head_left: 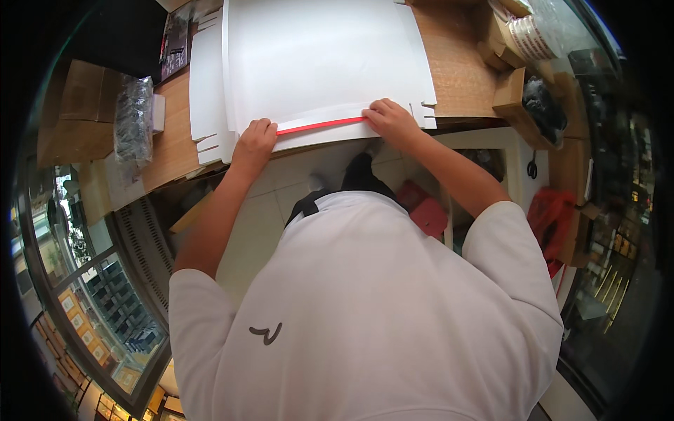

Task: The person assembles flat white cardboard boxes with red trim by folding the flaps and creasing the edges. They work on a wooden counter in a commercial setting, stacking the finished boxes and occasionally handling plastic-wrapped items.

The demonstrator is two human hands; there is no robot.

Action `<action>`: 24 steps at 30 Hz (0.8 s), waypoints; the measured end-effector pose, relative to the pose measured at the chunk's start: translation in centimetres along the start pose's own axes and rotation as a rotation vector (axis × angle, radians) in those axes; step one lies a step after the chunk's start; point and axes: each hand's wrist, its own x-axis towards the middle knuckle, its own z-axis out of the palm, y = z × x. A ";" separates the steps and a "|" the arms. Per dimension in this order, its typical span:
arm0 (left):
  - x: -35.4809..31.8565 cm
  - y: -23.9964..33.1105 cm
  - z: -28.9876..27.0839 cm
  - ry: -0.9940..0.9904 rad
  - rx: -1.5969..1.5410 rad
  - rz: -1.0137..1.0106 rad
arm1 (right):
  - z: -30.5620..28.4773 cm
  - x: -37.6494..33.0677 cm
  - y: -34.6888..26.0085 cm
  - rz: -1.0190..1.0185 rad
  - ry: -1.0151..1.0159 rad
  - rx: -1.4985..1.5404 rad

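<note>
Hands at the near edge of a flat white cardboard sheet (319, 63), which lies on the wooden table (456, 77). Red strip (321, 125) runs along that edge, long axis roughly 9 to 3 o'clock (tilted up slightly to the right). Left hand (254, 140) presses with curled fingers at its 9 o'clock end; right hand (390, 121) pinches down at the 3 o'clock end. Both touching, neither nearer. Brown boxes (523, 98) sit at 2 o'clock.

Packing workshop: wooden bench (456, 77), cardboard boxes (77, 105), tape roll (530, 38).
</note>
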 end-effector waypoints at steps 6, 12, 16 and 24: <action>1.1 -0.1 -0.5 -0.192 -0.002 -0.060 | 0.4 1.2 -1.5 0.051 0.058 0.098; 2.5 1.9 1.1 0.009 -0.075 -0.021 | 1.4 2.2 -1.6 -0.049 -0.022 0.071; 3.6 2.5 2.8 0.065 -0.131 -0.027 | 1.3 3.0 -1.2 -0.057 -0.094 0.006; 5.0 2.4 3.2 -0.033 -0.216 -0.044 | 3.1 6.0 -3.5 -0.059 -0.068 0.055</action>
